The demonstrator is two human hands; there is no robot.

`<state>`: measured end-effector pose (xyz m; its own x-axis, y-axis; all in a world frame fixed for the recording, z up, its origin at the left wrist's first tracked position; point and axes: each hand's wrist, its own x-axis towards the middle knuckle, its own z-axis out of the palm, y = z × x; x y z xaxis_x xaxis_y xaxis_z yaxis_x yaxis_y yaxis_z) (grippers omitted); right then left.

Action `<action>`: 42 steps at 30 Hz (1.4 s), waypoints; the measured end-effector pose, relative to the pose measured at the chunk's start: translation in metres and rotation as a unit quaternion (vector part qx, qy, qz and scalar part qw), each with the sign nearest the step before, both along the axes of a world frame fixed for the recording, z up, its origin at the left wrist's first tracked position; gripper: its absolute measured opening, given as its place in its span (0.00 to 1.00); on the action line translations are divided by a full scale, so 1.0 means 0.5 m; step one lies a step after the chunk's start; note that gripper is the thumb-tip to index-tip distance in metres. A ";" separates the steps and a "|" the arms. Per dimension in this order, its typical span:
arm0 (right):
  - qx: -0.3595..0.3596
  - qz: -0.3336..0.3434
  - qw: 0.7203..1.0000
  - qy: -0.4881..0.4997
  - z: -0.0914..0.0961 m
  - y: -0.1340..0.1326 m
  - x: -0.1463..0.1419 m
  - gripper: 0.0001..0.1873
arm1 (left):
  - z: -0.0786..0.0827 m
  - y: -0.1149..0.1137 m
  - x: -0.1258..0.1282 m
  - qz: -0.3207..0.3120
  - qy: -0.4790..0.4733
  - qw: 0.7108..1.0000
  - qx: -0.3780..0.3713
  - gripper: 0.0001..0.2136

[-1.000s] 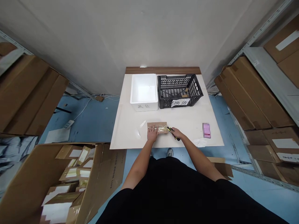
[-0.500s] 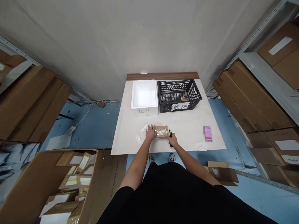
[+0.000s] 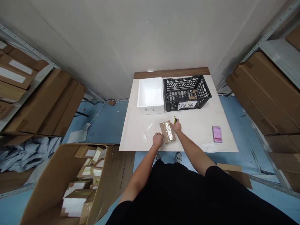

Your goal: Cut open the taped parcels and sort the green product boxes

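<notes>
A small cardboard box (image 3: 167,132) with shiny clear tape along its top lies at a slant on the white table, near its front edge. My left hand (image 3: 157,140) is closed with curled fingers at the box's lower left edge, gripping it there. At the upper right side of the box is my right hand (image 3: 176,125), wrapped round a yellow and black utility knife (image 3: 175,119) whose end points away from me. The right fingers also touch the box's edge. Scraps of clear plastic (image 3: 149,127) lie left of the box.
A white foam bin (image 3: 151,110) and a black plastic crate (image 3: 182,108) stand at the back of the table (image 3: 131,137). To the right lie a pixelated pink item (image 3: 217,134) and crumpled plastic (image 3: 209,147). A large carton (image 3: 44,184) of boxes stands at left; shelves flank both sides.
The box has turned from lying crosswise to a slant, its far end swung left. My left hand has shifted from its left end to the lower left edge. The knife has moved away from me.
</notes>
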<state>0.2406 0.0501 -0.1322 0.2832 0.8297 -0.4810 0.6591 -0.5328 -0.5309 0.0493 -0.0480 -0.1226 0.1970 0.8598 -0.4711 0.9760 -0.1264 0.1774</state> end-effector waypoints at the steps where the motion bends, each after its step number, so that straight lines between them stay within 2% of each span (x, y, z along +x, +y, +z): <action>1: 0.009 -0.011 1.000 0.012 -0.003 -0.016 0.013 0.34 | 0.006 0.017 0.003 -0.030 0.006 0.999 0.019 0.23; 3: 0.018 -0.023 0.999 0.041 -0.018 -0.068 0.038 0.34 | 0.014 0.056 0.008 -0.128 0.002 0.991 0.030 0.33; 5: 0.006 0.006 0.998 0.060 -0.039 -0.132 0.057 0.36 | 0.014 0.090 0.010 -0.237 -0.012 0.971 0.005 0.41; 7: -0.018 0.039 0.997 0.059 -0.058 -0.185 0.064 0.37 | 0.005 0.110 0.009 -0.290 -0.016 0.956 -0.026 0.46; 9: -0.037 0.044 0.998 0.038 -0.068 -0.208 0.063 0.37 | -0.008 0.109 0.009 -0.276 -0.013 0.960 -0.042 0.49; 11: -0.035 0.036 0.999 0.009 -0.066 -0.196 0.058 0.35 | -0.022 0.091 0.020 -0.220 -0.003 0.975 -0.040 0.49; 15: -0.001 0.040 0.998 -0.041 -0.039 -0.106 0.056 0.31 | -0.051 0.032 0.091 -0.052 0.050 0.997 -0.007 0.41; 18: 0.020 0.050 0.998 -0.025 -0.025 -0.054 0.076 0.29 | -0.061 0.006 0.145 0.006 0.079 0.997 0.021 0.33; 20: 0.049 0.042 0.998 0.017 -0.027 -0.051 0.099 0.24 | -0.057 0.010 0.153 0.009 0.072 0.996 0.042 0.32; 22: 0.062 0.028 0.995 0.072 -0.037 -0.072 0.124 0.20 | -0.048 0.026 0.140 -0.011 0.051 0.997 0.050 0.34; 26: 0.012 0.037 0.981 0.190 -0.067 -0.137 0.157 0.20 | -0.036 0.061 0.098 -0.046 0.021 0.998 -0.022 0.35; 30: -0.018 0.044 0.962 0.270 -0.083 -0.165 0.158 0.17 | -0.044 0.063 0.089 -0.044 0.025 0.999 -0.018 0.35; 36: -0.007 0.026 0.963 0.268 -0.086 -0.164 0.159 0.15 | -0.056 0.056 0.092 -0.042 0.018 0.999 -0.013 0.35; 42: -0.045 0.042 0.960 0.274 -0.069 -0.165 0.159 0.16 | -0.057 0.062 0.094 -0.037 0.020 0.999 -0.015 0.35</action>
